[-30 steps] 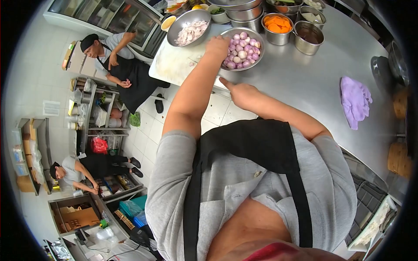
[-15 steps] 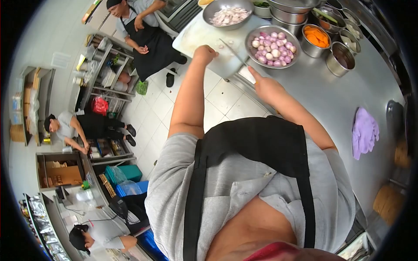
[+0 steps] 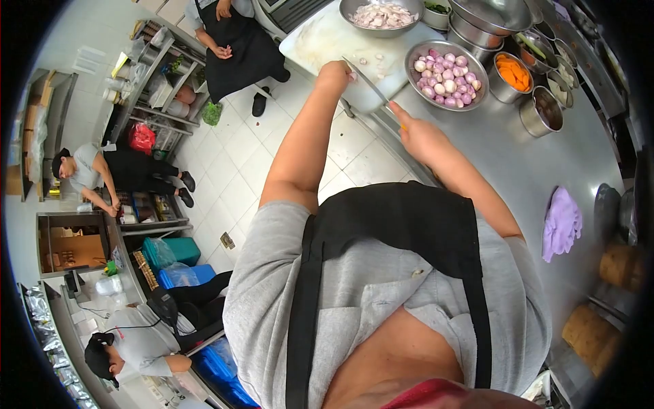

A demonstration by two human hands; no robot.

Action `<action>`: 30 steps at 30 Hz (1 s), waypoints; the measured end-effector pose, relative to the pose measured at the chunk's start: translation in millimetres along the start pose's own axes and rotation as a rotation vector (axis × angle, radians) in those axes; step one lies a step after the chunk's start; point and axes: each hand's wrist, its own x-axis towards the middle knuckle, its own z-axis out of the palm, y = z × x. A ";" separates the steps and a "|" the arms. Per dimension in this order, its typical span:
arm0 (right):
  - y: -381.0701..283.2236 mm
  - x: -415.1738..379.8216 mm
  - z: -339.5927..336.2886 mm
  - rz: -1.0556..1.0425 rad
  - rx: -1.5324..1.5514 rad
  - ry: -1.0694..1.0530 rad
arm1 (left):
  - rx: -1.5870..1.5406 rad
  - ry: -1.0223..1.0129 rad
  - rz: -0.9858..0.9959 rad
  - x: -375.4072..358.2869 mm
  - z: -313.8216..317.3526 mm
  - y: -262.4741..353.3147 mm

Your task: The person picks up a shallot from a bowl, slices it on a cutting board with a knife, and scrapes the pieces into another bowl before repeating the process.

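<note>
My left hand (image 3: 334, 76) is closed over the near part of the white cutting board (image 3: 313, 48), its fingertips around a small pinkish shallot (image 3: 352, 77) that is mostly hidden. In my right hand (image 3: 420, 135) is a knife (image 3: 368, 82), its blade pointing up and left with the tip beside my left fingers. Bits of cut shallot lie on the board. A steel bowl (image 3: 412, 80) of whole peeled shallots (image 3: 446, 80) stands right of the board. Farther back, another steel bowl (image 3: 371, 31) holds sliced shallots (image 3: 383, 15).
Steel containers stand at the right, one with orange pieces (image 3: 514, 73), another a dark-looking pot (image 3: 541, 112). A purple cloth (image 3: 563, 223) lies on the steel counter (image 3: 504, 157). Co-workers stand across the tiled floor at left, one in a black apron (image 3: 238, 48) beyond the board.
The view has shifted, so the board and bowls appear farther right and slightly lower. My left hand has come closer to the knife blade. The knife stays in my right hand.
</note>
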 end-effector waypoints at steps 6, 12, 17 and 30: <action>-0.5 12.1 -1.2 -0.031 -0.052 0.032 | 0.106 0.063 0.123 5.6 3.0 3.1; -9.6 12.0 -5.3 0.032 -0.055 -0.041 | 0.092 -0.028 0.058 7.3 1.1 5.1; -3.6 12.9 -4.6 0.018 -0.018 -0.021 | -0.034 -0.001 0.051 5.9 -0.3 -1.6; -7.1 12.8 -6.4 0.061 -0.014 -0.048 | -0.213 -0.082 0.185 -4.0 -14.7 -8.6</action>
